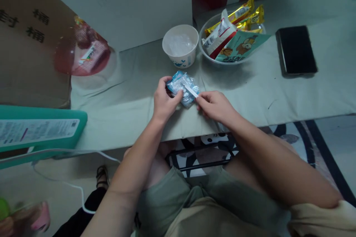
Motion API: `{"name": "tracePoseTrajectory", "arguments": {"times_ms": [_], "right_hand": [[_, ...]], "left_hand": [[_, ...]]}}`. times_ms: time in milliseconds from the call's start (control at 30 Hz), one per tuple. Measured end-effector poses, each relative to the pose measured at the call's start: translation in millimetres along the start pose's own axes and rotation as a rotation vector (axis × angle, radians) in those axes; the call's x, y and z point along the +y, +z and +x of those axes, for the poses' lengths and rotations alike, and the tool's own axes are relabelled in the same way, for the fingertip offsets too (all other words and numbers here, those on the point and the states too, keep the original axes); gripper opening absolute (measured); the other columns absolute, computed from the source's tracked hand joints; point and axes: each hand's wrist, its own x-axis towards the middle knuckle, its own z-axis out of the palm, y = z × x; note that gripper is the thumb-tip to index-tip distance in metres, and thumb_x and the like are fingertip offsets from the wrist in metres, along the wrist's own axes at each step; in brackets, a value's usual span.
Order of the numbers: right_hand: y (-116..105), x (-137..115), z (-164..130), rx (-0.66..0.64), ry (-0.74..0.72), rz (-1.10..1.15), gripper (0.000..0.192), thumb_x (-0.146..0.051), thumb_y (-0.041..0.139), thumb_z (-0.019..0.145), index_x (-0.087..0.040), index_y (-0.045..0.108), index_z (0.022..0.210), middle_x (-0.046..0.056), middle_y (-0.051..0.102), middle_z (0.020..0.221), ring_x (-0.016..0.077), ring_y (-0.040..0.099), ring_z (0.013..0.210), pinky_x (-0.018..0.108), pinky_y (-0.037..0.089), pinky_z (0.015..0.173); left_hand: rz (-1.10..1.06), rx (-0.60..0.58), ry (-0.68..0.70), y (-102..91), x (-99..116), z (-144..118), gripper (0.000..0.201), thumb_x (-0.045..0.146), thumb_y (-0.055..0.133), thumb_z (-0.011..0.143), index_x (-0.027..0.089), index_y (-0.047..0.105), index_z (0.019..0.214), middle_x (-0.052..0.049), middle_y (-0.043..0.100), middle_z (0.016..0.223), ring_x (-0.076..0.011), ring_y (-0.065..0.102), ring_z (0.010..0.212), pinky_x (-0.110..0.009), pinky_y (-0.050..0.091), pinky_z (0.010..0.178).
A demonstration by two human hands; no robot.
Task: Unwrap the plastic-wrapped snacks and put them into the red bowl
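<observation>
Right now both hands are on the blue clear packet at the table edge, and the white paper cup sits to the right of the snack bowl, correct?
Not quite. In the head view the white paper cup sits to the left of the snack bowl, not the right. The rest holds: the left hand and right hand are both on the blue clear packet near the table edge.

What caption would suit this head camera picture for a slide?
Left hand and right hand grip a small blue-and-clear packet on the table, before a white cup and snack bowl.
</observation>
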Motion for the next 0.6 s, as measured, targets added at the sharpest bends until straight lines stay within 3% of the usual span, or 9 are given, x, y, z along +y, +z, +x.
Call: {"name": "tracePoseTrajectory", "arguments": {"times_ms": [167,267,333,400,467,533,600], "right_hand": [[-18,6,-15,-0.159,0.194,0.041,0.022,-0.03,0.054,0.089,-0.018,0.065,0.073,0.002,0.066,0.061,0.0119,0.056,0.044,0.026,0.046,0.048],[-35,9,-23,-0.241,0.199,-0.085,0.026,-0.03,0.056,0.088,-0.019,0.064,0.065,0.003,0.068,0.061,0.0136,0.056,0.045,0.029,0.045,0.049],[-45,12,-26,-0.231,0.176,-0.187,0.031,-0.034,0.055,0.09,-0.02,0.064,0.063,0.004,0.068,0.061,0.0146,0.056,0.047,0.031,0.043,0.052],[-53,14,-24,-0.082,0.112,-0.27,0.031,-0.038,0.054,0.092,-0.021,0.069,0.071,0.004,0.067,0.063,0.0161,0.056,0.053,0.032,0.041,0.055],[-56,18,-20,0.153,-0.013,-0.387,0.027,-0.038,0.054,0.092,-0.021,0.073,0.085,0.005,0.067,0.071,0.0184,0.056,0.061,0.033,0.04,0.059],[-55,23,-14,0.339,-0.121,-0.534,0.026,-0.036,0.055,0.091,-0.022,0.076,0.096,0.008,0.068,0.081,0.0211,0.057,0.07,0.035,0.039,0.064],[-54,26,-10,0.434,-0.142,-0.671,0.028,-0.035,0.055,0.091,-0.021,0.077,0.1,0.012,0.068,0.09,0.0248,0.059,0.078,0.038,0.041,0.068]], "left_hand": [[0.0,0.044,-0.02,-14.9,-5,6,0.037,0.023,0.072,0.081,0.021,0.057,0.114,-0.001,0.065,0.093,-0.0113,0.06,0.071,-0.024,0.05,0.064],[0.015,0.083,-0.046,-25.9,-12,12,0.033,0.024,0.072,0.083,0.021,0.057,0.113,0.001,0.063,0.084,-0.012,0.059,0.068,-0.024,0.049,0.064],[0.076,0.127,-0.057,-33.3,-19,17,0.03,0.03,0.073,0.083,0.02,0.06,0.108,-0.001,0.065,0.087,-0.0137,0.061,0.073,-0.027,0.051,0.07],[0.125,0.16,-0.052,-39.4,-27,21,0.031,0.039,0.074,0.084,0.019,0.063,0.105,-0.005,0.068,0.096,-0.0169,0.064,0.085,-0.03,0.052,0.08],[0.134,0.145,-0.046,-43.1,-32,24,0.039,0.049,0.075,0.082,0.019,0.065,0.104,-0.007,0.07,0.102,-0.0198,0.065,0.093,-0.032,0.052,0.085],[0.132,0.092,-0.048,-44.3,-32,25,0.046,0.052,0.08,0.076,0.019,0.065,0.104,-0.007,0.07,0.099,-0.02,0.066,0.091,-0.032,0.052,0.083],[0.126,0.05,-0.06,-43.8,-26,25,0.04,0.048,0.082,0.074,0.02,0.064,0.096,-0.003,0.069,0.088,-0.0172,0.064,0.08,-0.03,0.052,0.076]]}}
